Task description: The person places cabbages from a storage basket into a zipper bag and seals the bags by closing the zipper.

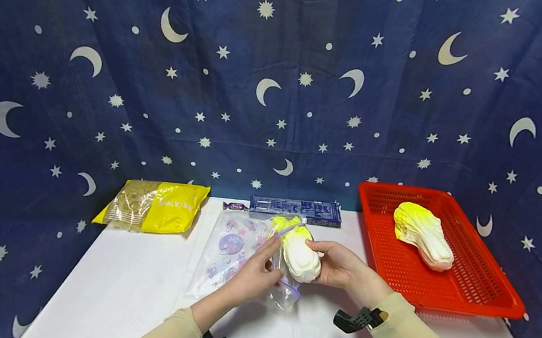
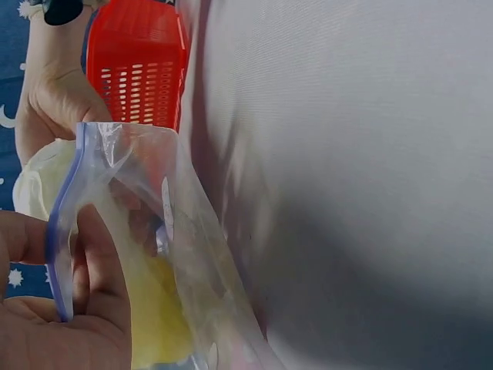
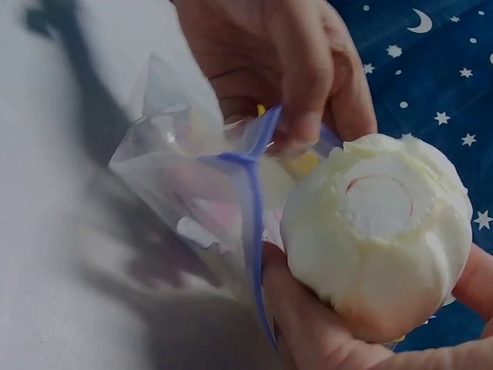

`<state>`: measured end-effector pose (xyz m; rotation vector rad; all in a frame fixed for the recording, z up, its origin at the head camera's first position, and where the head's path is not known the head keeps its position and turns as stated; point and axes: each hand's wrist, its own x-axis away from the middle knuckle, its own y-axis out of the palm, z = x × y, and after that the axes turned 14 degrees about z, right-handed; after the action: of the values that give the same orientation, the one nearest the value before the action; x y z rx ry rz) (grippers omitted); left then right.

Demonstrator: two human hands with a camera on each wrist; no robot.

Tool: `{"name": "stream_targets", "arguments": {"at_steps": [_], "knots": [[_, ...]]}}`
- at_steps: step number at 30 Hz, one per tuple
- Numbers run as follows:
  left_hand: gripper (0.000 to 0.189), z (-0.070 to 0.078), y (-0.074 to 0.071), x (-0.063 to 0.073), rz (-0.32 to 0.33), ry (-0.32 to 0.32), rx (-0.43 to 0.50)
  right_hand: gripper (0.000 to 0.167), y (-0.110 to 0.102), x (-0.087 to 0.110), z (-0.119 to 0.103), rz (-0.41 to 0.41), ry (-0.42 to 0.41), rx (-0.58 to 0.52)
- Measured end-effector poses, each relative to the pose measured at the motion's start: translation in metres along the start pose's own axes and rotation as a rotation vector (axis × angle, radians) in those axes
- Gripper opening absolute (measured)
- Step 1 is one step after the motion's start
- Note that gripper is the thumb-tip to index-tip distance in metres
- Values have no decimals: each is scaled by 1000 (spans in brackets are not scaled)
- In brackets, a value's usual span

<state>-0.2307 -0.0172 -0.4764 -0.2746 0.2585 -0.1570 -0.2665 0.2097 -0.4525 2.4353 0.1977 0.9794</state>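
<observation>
My right hand (image 1: 339, 265) grips a napa cabbage (image 1: 301, 256) by its white base, thumb and fingers on opposite sides. The cabbage's yellow leafy end lies within the mouth of a clear zip bag (image 2: 166, 150) with a purple seal, while the white base sticks out. My left hand (image 1: 253, 278) holds that bag at its mouth, with the purple seal strip (image 2: 62, 208) between thumb and fingers. Coloured prints show on the bag's flat part (image 1: 226, 250), which spreads left over the table. In the right wrist view, the cabbage's round cut end (image 3: 379, 206) faces the camera.
A red plastic basket (image 1: 472, 309) stands at the right with a second napa cabbage (image 1: 425, 238) inside. Behind the bag lie a long blue packet (image 1: 296, 209) and a small purple wrapped candy (image 1: 235, 206). A yellow food bag (image 1: 174, 210) sits back left, before a star-patterned curtain (image 1: 239, 99).
</observation>
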Motion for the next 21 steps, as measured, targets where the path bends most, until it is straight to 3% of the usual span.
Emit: {"name": "stream_targets", "arguments": {"at_steps": [7, 11, 15, 21], "knots": [[78, -1, -1, 0, -11, -38, 50, 51, -4, -3, 4, -108, -59, 75], [78, -2, -1, 0, -20, -42, 61, 56, -8, -5, 4, -161, -49, 130], [78, 0, -1, 0, -16, -49, 58, 59, -11, -5, 5, -127, -32, 166], [80, 1, -4, 1, -11, -63, 69, 71, -8, -5, 11, -22, -38, 132]]}}
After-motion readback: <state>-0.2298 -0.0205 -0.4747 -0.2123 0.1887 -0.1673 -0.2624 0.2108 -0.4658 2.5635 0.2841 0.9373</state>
